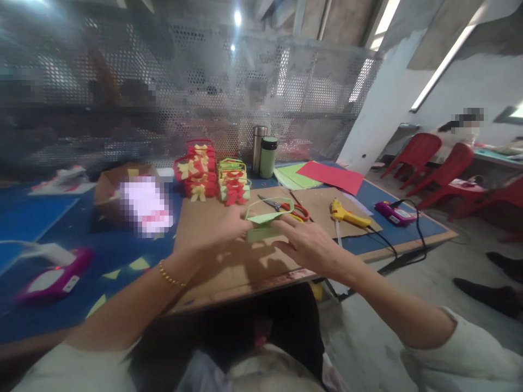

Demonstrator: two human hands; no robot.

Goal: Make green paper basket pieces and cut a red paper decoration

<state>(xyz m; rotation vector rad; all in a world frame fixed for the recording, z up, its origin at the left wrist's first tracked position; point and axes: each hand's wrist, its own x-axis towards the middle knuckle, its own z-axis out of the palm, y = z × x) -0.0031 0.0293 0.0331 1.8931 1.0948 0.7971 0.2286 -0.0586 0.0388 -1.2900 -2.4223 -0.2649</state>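
A small light-green paper basket (261, 234) with a thin paper handle stands on the brown cardboard mat (216, 272). My left hand (231, 226) is closed at the basket's left end, its fingertips blurred and partly hidden. At the right end my right hand (304, 239) grips the basket, fingers over the top edge and thumb lower down. Just behind it lie scissors (300, 211) with red-orange handles. A yellow glue gun (347, 215) rests to the right of my right hand.
Finished red baskets (200, 182) and green baskets with red bows (235, 188) stand behind, near two flasks (267, 158). Red paper (330, 175) lies back right. Purple power sockets (394, 213) sit at both sides. A cardboard box (108, 196) and lit phone (146, 204) are left.
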